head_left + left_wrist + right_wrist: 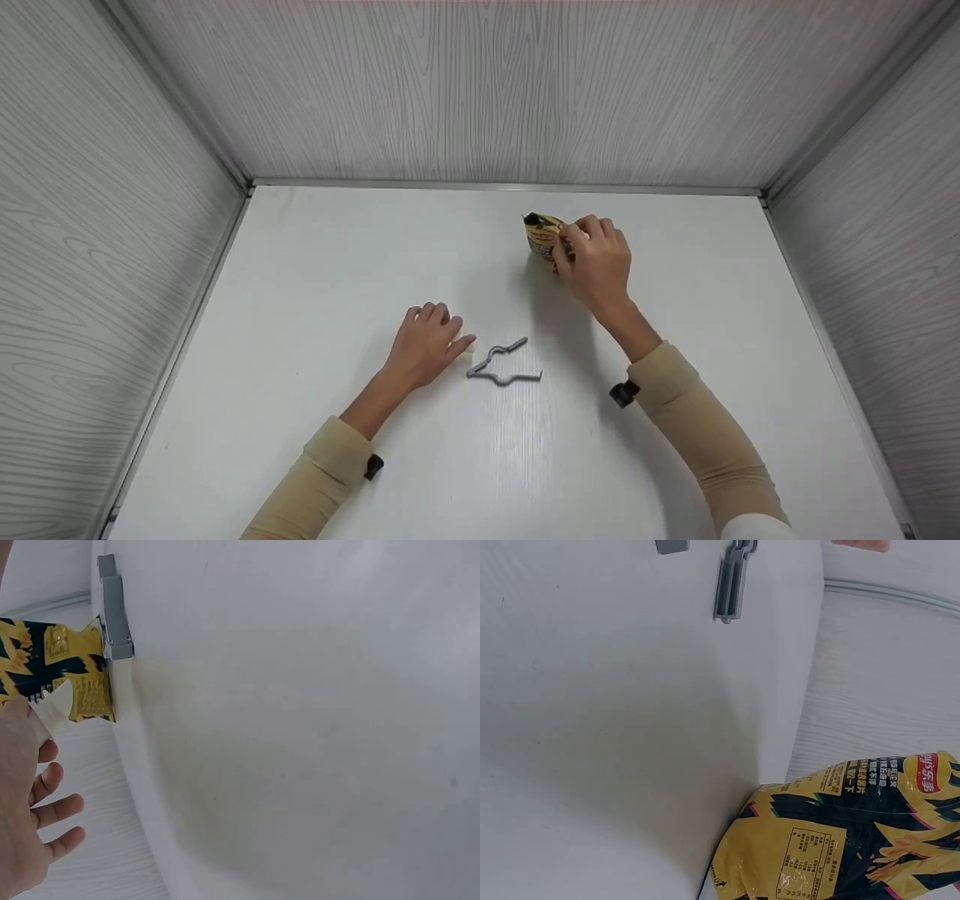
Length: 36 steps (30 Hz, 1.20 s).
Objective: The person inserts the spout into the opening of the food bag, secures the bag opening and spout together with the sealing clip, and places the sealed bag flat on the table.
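My right hand (600,259) grips a yellow and black snack bag (541,234) by its side, toward the back of the white table. Printed text and a red logo show on the bag (817,840) in the right wrist view, where most of that hand is hidden. Nearer the front left, my left hand (427,343) pinches a small cream-white piece (54,711) with a pointed edge between thumb and index finger, its other fingers loosely bent. Just right of that hand, a grey hinged bag clip (504,378) lies spread apart on the table.
Grey wood-grain panels (480,90) wall in the white table (337,247) at the back and both sides. A metal strip (420,184) runs along the back edge. Dark wrist cameras (624,393) sit on both tan sleeves (322,469).
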Motion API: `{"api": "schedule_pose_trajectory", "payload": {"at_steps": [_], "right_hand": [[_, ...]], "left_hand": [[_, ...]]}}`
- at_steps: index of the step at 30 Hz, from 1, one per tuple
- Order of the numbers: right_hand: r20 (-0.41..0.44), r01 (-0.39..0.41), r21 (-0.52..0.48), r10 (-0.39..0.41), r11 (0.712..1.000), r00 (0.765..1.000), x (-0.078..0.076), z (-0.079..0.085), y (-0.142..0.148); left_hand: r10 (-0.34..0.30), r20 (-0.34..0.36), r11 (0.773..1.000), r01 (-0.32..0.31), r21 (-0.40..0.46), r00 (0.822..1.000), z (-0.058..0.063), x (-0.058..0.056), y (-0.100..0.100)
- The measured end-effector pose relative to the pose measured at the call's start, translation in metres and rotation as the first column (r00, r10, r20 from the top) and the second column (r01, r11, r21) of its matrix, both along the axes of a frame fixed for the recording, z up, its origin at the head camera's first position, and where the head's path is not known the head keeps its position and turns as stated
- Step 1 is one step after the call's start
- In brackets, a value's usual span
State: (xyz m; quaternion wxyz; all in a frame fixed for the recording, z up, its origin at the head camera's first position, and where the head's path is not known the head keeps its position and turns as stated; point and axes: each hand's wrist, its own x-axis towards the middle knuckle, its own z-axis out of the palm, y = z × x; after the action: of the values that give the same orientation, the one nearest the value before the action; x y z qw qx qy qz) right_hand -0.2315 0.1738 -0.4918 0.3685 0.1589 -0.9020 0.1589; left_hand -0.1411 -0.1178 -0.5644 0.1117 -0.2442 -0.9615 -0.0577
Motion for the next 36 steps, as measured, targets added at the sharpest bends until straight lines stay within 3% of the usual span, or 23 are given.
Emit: {"api": "schedule_pose_trajectory", "payload": {"at_steps": [11, 29, 36], "right_hand": [[-0.064, -0.089, 0.012, 0.09, 0.996, 0.994, 0.005, 0.0, -0.001], [-0.088, -0.212, -0.012, 0.21, 0.977, 0.974, 0.014, 0.009, -0.014], [-0.09, -0.23, 0.03, 0.231, 0.973, 0.969, 0.016, 0.002, -0.013]], "left_hand": [[0.022, 0.006, 0.999, -0.022, -0.04, 1.0, 0.006, -0.004, -0.002], [0.031, 0.022, 1.0, -0.031, 0.003, 0.999, 0.014, -0.008, 0.002], [0.018, -0.039, 1.0, -0.018, 0.012, 0.999, 0.012, -0.007, 0.002]]}}
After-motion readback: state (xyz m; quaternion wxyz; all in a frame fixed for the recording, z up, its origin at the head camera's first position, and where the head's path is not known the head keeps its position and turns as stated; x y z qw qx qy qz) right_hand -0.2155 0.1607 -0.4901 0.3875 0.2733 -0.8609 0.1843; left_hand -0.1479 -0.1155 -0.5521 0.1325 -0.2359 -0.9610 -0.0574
